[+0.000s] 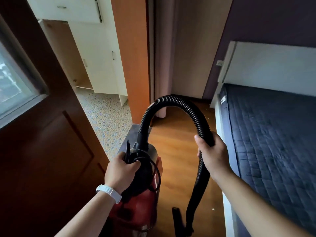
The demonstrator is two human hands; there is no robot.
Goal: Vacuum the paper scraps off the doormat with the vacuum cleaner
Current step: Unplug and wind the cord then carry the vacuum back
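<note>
Looking down from head height, the view showed a person carrying a red vacuum [136,211] along a wood floor [174,159] between an open brown door [51,151] on the left and a bed [273,142] on the right. The left grip [122,170], with a white wristband [109,192], was curled tight round the black handle on top of the vacuum, with a loop of cord [158,171] gathered beside it. The right grip [212,151] was closed round the ribbed black hose [172,98], which arched up from the vacuum's top and down through that grip to a nozzle [177,218] hanging near the floor.

A grey doormat [127,139] lay ahead at the doorway, just beyond the vacuum and partly hidden by it. No scraps could be made out on its visible part; a few pale specks [212,209] lay on the floor near the bed.

This looked like the fetching stage, with no cleaning begun. The next move probably called for setting the vacuum down near the doormat, freeing the cord to plug it in, and bringing the nozzle to the mat.
</note>
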